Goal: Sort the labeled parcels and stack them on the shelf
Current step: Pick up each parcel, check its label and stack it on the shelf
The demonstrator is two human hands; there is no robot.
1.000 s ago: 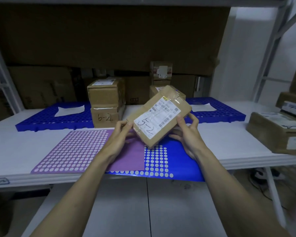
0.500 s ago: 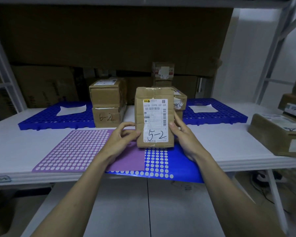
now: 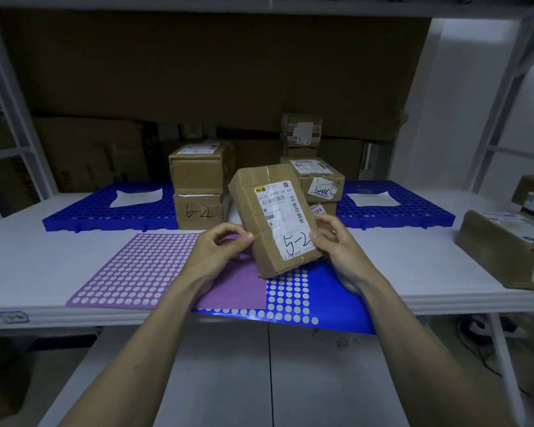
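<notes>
A brown cardboard parcel (image 3: 269,217) with a white label marked "5-2" stands tilted to the left above the shelf's front mats. My right hand (image 3: 333,245) grips its lower right edge, thumb on the label. My left hand (image 3: 219,251) pinches its lower left edge with curled fingers. Behind it, on the left blue pallet (image 3: 105,211), sits a stack of two parcels (image 3: 199,186), the lower one marked "6-2". Another stack of parcels (image 3: 316,183) stands right behind the held parcel, beside the right blue pallet (image 3: 398,211).
A purple dotted mat (image 3: 136,272) and a blue dotted mat (image 3: 321,303) lie at the white shelf's (image 3: 28,272) front edge. More parcels (image 3: 506,245) sit at the right. Large cardboard boxes (image 3: 90,152) line the back. A shelf post (image 3: 19,118) stands left.
The "5-2" parcel went from lying slanted to upright, and now leans left. My right thumb has come onto the label's corner, and my left fingers have curled at the lower left edge.
</notes>
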